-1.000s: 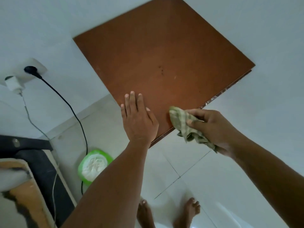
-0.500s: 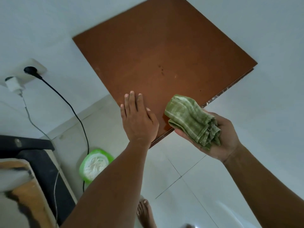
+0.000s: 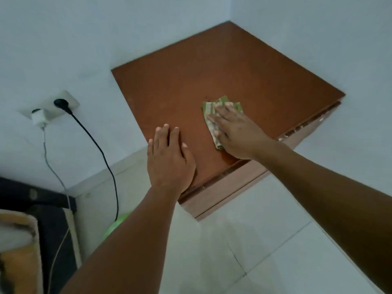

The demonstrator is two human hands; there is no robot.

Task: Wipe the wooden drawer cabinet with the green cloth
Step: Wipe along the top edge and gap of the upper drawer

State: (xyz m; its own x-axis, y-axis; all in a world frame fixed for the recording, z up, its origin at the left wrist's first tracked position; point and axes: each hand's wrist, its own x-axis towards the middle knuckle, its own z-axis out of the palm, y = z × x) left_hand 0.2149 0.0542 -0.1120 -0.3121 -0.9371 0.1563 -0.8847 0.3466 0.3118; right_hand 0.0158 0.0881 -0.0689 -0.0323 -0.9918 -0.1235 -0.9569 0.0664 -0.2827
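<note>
pressing one green cloth (image 3: 212, 108) on one cabinet (image 3: 212, 66), right grip (image 3: 237, 134) flat-fingered; left grip (image 3: 169, 162) flat beside it.

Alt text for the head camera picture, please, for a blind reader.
A person's right hand presses a folded green cloth flat on the brown top of a wooden cabinet in a white corner; the left hand rests flat on the top nearby. A black plug and white charger sit in a wall socket.
</note>
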